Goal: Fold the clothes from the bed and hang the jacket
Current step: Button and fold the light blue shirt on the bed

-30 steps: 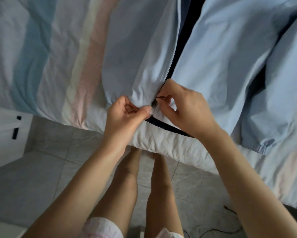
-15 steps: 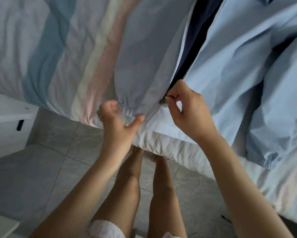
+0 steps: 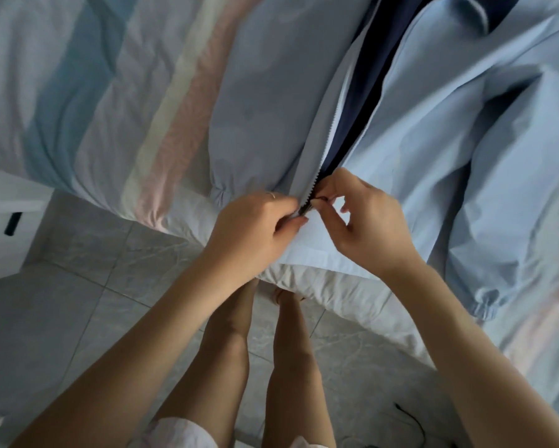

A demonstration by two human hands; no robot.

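Clearly we pinch the zipper pull point(image 3: 313, 202) with our right hand point(image 3: 365, 224) while our left hand point(image 3: 255, 224) grips the hem; the jacket point(image 3: 433, 140) seems light, limp, slippery.

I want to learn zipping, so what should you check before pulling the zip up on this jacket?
1. Jacket spread on the bed: ok.
2. Left hand holds the hem beside the zip's bottom: ok.
3. Right hand pinches the slider: ok.
4. Both zip sides seated in the slider: cannot tell, fingers hide it.
5. Teeth above free of cloth: ok.
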